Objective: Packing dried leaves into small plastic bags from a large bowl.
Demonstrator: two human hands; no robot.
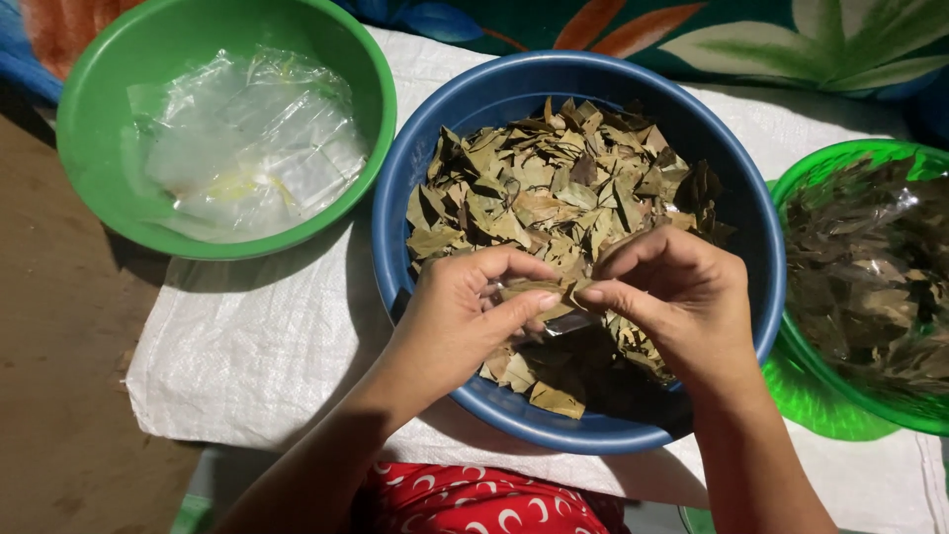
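Three round plastic basins sit on a white woven sack cloth (257, 346) spread over the floor. Biggest, in the middle, is the blue basin (415, 178), heaped nearly full with loose dried brown-green leaves (554, 188), so most of the pile looks unsorted. At the far left, the green basin (89, 129) holds a stack of empty clear plastic bags (247, 138). At the right edge, the translucent green basin (840, 163) holds clear bags already filled with leaves (870, 267), a modest share so far. Over the blue basin, the left hand (455, 316) and right hand (682, 292) pinch a small bunch of leaves (539, 292) between thumbs and fingertips.
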